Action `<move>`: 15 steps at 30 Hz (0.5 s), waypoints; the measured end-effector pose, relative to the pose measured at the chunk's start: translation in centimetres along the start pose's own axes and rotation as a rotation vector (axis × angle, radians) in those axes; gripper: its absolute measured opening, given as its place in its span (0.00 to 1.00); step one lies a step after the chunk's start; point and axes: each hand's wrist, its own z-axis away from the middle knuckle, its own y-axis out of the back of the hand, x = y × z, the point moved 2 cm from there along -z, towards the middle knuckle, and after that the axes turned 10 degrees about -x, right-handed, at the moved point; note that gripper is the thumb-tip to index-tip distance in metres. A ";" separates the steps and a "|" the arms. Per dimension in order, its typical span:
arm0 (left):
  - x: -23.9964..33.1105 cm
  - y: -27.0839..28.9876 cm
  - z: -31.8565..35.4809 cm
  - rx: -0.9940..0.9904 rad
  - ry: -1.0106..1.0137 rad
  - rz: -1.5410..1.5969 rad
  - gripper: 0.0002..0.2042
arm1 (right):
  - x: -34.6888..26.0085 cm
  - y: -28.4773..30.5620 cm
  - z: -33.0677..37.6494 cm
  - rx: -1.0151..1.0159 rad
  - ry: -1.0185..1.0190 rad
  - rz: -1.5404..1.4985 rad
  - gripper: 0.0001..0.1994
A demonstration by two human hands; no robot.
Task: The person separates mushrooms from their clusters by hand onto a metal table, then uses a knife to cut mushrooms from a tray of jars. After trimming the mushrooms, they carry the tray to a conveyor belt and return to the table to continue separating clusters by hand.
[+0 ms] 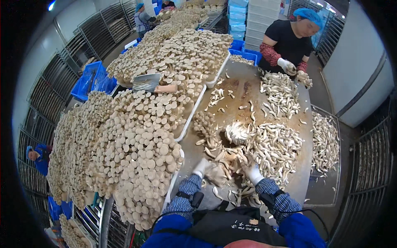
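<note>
Both my hands wear pale gloves and work low over the metal table point(190, 155). My left hand point(211, 171) is smeared by motion beside loose mushrooms, so its grip does not show. Fingers bent, my right hand point(250, 170) closes on the right side of a brownish mushroom clump point(235, 160) between the hands. Just beyond lies a pale clump of mushrooms point(237, 133), stems showing. A smaller cluster with caps point(203, 123) sits to its left. To the right spreads a heap of loose, slender mushrooms point(275, 149).
Crates piled with capped mushroom clusters point(140, 153) line the left side. A wide-bladed scraper point(147, 82) rests on them. Across the table a co-worker point(297, 41) in a blue cap handles mushrooms by another heap point(281, 93). More mushrooms fill a tray point(324, 142) at right.
</note>
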 end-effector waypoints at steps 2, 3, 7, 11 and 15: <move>10.8 -1.5 -0.1 -0.151 0.271 0.344 0.14 | 5.0 0.2 1.2 0.077 -0.154 -0.484 0.30; 14.7 -1.5 0.8 -0.077 -0.076 0.187 0.12 | 7.7 -0.4 1.3 0.048 -0.199 -0.423 0.30; 16.2 -6.8 -0.6 -0.165 0.022 1.505 0.21 | 7.6 -2.4 1.2 0.019 -0.177 -0.414 0.28; 20.4 -4.2 0.6 -0.240 -0.107 1.564 0.24 | -2.6 0.3 3.8 0.044 0.135 -0.167 0.21; 19.3 -4.8 0.0 -0.411 -0.022 1.668 0.19 | -0.7 0.9 3.9 0.343 -0.012 0.077 0.15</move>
